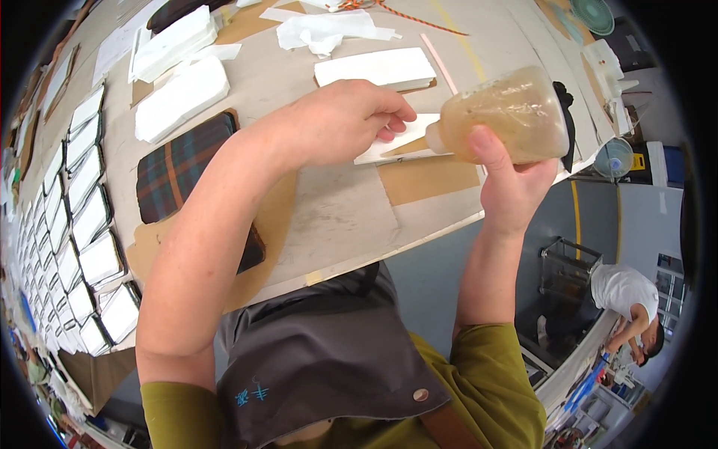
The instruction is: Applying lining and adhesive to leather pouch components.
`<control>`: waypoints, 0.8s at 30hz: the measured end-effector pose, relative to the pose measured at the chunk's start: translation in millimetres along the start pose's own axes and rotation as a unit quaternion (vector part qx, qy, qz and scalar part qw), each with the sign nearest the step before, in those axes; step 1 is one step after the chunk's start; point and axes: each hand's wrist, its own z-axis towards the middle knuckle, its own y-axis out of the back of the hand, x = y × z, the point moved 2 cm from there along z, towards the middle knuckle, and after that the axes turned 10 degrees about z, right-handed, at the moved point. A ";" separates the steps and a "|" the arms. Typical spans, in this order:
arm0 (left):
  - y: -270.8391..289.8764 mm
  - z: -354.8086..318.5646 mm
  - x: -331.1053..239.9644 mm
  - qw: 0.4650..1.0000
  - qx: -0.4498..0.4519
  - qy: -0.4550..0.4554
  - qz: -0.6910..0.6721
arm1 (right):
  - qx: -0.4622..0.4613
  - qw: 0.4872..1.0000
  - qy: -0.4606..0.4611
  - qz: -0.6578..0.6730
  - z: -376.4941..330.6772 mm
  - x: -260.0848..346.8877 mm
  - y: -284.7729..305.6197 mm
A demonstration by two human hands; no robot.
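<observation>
My right hand grips a translucent squeeze bottle of cloudy yellowish liquid, thumb along its side. The bottle lies tipped sideways, its tapered tan nozzle pointing left over a flat white piece. My left hand is closed above that piece's left end, fingers curled. Whether anything sits between those fingertips is hidden, as is whether they touch the piece. Under and in front of the white piece lies a brown sheet. Just beyond my left hand rests a white stack on a brown base.
A plaid-covered piece and white stacks lie left of my forearm. Rows of white-faced, dark-edged pieces cover the far left. Crumpled white paper and orange cord lie at the back. A person works at the right.
</observation>
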 end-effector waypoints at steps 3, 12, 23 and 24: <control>-2.1 -1.0 -2.0 1.000 -0.010 -0.012 0.014 | -0.020 0.999 0.009 -0.027 2.3 4.5 18.4; -9.3 -4.0 -7.2 0.991 -0.031 -0.032 0.123 | -0.095 0.991 0.039 -0.085 5.7 10.2 69.3; -45.1 -64.2 -18.3 0.964 -0.140 -0.077 0.212 | -0.183 0.976 0.111 0.027 23.4 34.0 152.3; -47.4 -79.8 -16.2 0.960 -0.182 -0.078 0.196 | -0.190 0.970 0.080 0.126 24.2 36.1 133.4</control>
